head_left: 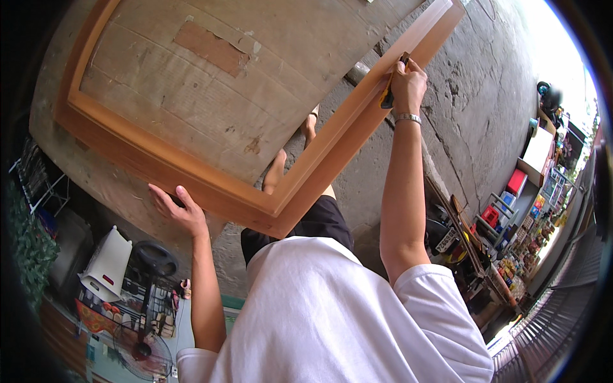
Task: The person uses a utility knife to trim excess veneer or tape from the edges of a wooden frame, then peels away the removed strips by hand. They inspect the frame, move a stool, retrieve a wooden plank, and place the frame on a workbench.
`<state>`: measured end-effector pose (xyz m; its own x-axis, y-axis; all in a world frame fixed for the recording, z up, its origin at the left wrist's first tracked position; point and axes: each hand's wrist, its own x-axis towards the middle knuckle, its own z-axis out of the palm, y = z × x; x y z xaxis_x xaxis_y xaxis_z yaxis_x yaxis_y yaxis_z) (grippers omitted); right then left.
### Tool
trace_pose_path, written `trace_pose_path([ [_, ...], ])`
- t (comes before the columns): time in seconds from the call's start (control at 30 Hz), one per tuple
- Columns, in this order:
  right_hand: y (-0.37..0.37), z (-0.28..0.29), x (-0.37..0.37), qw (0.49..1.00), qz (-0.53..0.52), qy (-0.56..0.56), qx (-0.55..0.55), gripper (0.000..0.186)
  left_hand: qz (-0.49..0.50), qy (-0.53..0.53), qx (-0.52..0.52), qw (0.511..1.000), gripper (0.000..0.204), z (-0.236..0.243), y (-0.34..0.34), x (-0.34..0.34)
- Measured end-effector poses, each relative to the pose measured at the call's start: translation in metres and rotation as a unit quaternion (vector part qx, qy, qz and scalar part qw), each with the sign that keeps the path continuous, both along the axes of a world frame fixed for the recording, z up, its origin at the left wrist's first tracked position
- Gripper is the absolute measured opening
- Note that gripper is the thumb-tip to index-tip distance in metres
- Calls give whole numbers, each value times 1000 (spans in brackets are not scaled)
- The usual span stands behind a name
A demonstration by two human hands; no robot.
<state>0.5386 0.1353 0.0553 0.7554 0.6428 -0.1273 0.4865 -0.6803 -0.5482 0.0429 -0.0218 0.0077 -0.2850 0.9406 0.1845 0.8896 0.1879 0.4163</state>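
Observation:
A large brown wooden frame point(163, 169) lies over a worn cardboard sheet point(147, 83), with one corner close to my waist. Its right side juts out past the cardboard over the floor. In my right hand point(409, 88) is a yellow and black utility knife point(386, 99), gripped against that right side; I cannot make out its blade. My left hand point(182, 210) rests beside the outer edge of the frame's near side, thumb and fingers spread apart, holding nothing.
Grey cracked concrete floor point(479, 127) spreads to the right. Crowded shelves point(536, 217) and a red box point(516, 182) stand at the far right. Behind on the left are a white bin point(107, 265), a standing fan point(142, 350) and a rack of shoes point(121, 316).

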Motion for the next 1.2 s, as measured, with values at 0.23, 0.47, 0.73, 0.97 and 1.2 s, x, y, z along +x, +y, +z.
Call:
trace_pose_path([
  [0.23, -11, -1, -18, 999, 13, -42, 17, 33, -1, -10, 4, 1000, 68, -2, 1, 0],
  [0.47, -23, -1, -29, 1000, 0, -19, 2, 34, 6, 13, -8, 1000, 69, -1, -1, 3],
  [0.73, -35, -1, -43, 1000, 1, 6, 23, 33, 5, -6, -11, 1000, 68, -2, -3, 2],
  [0.97, -43, 3, -60, 999, 2, -18, 31, 29, -3, 13, 9, 1000, 67, -2, 0, 4],
  [1.2, -57, 8, -80, 999, -30, 36, 5, 25, -5, 11, 5, 1000, 67, -2, -1, 4],
])
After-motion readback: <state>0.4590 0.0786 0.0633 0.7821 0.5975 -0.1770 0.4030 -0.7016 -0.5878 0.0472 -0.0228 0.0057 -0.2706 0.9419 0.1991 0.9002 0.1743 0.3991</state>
